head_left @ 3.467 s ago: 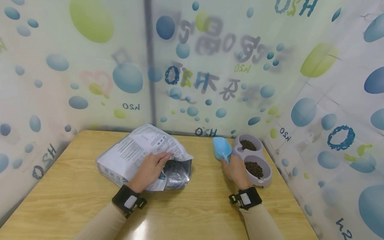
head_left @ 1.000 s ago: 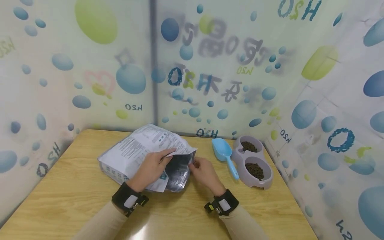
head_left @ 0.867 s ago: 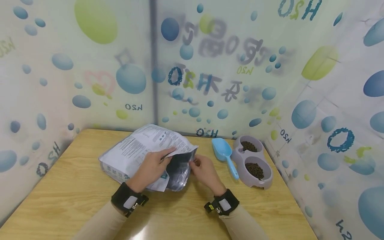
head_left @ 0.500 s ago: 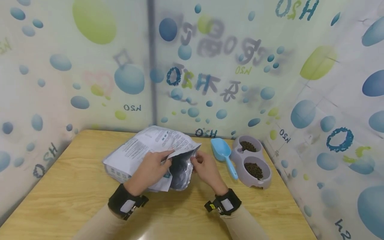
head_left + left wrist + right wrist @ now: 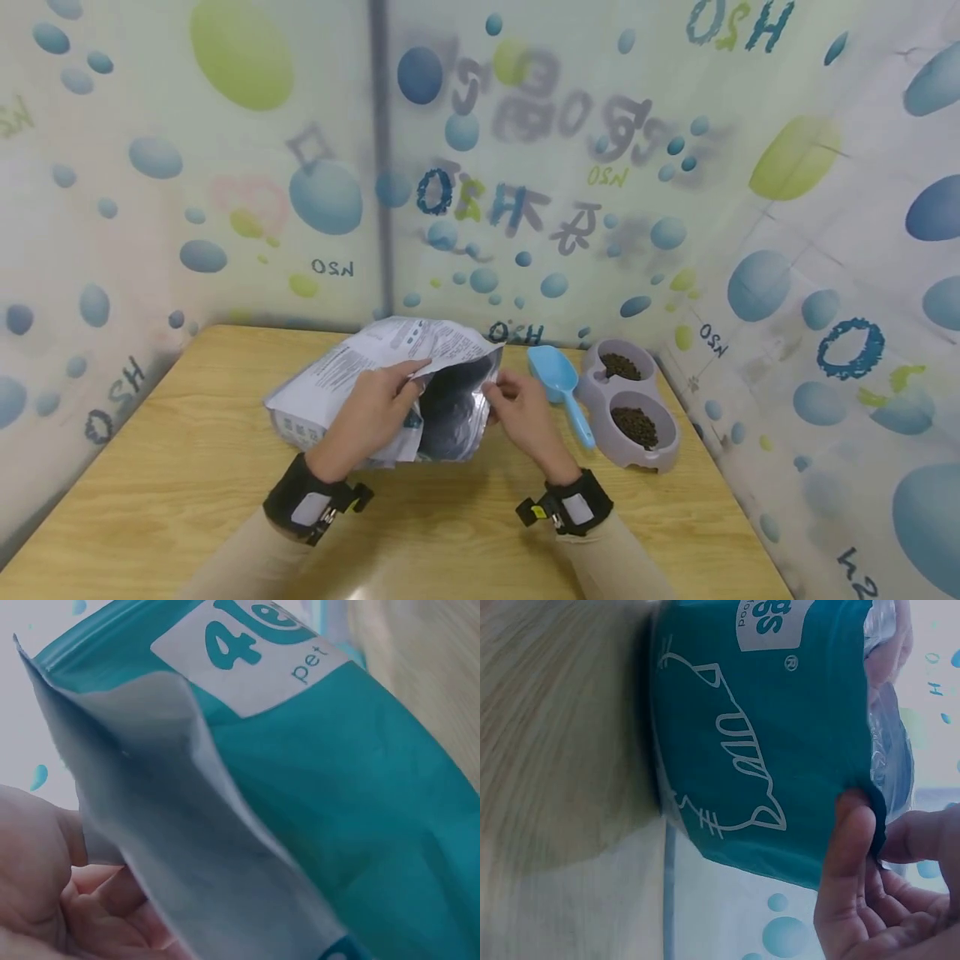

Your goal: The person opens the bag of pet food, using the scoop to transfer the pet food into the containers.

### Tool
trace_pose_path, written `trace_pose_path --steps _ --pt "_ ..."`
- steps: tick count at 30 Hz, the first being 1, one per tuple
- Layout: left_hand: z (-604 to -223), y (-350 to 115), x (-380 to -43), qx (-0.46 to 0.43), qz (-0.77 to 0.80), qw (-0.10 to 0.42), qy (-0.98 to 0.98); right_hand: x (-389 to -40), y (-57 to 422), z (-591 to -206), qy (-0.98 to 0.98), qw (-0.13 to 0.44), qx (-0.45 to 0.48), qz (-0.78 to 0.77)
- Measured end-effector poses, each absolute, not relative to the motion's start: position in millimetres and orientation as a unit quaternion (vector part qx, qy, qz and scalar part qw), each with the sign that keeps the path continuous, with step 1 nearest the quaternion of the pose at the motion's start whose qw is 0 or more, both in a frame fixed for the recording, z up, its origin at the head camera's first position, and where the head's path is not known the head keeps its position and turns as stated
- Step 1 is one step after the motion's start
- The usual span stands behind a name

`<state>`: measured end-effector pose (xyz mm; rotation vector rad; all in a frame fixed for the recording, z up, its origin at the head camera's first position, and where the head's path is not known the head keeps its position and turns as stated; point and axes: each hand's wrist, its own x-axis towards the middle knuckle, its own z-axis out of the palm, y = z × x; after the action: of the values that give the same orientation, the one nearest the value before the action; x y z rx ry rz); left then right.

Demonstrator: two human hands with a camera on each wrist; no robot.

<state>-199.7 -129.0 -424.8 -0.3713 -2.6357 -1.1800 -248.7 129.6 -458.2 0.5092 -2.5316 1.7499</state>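
Note:
A large pet food bag (image 5: 337, 375) lies on the table, white printed panel upward, its silver-lined mouth gaping toward the right. My left hand (image 5: 375, 412) grips the near edge of the mouth, fingers curled over the rim. The opposite edge is pinched between thumb and fingers of my right hand (image 5: 528, 417). In the right wrist view, the bag's teal face (image 5: 802, 735) shows a white animal outline, and the fingertips (image 5: 855, 825) hold its rim. The left wrist view has the teal side (image 5: 337, 787) with "pet" lettering. The bag's inside looks dark.
A light blue scoop (image 5: 553, 371) lies right of the bag, handle toward me. Beside it stands a grey double bowl (image 5: 595, 400) with brown kibble (image 5: 633, 425) in both halves. Patterned walls (image 5: 480, 208) enclose the wooden table (image 5: 450, 542) at the back and sides.
My right hand has let go of the scoop, moved left and taken the bag's edge. The bag's mouth has since lifted and widened, and the bag has shifted slightly right.

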Motion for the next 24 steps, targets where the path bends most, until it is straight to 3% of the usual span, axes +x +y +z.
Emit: trace_pose_path --steps 9,20,24 --pt "-396 -131 -206 -0.158 -0.426 0.135 -0.88 -250 135 -430 -0.768 0.029 0.16 0.619" --pt "-346 -145 -214 -0.17 -0.499 0.105 -0.843 -251 132 -378 -0.728 0.057 0.195 0.655" --pt "-328 -149 -213 -0.19 -0.548 0.065 -0.812 -249 131 -363 -0.719 0.068 0.203 0.661"
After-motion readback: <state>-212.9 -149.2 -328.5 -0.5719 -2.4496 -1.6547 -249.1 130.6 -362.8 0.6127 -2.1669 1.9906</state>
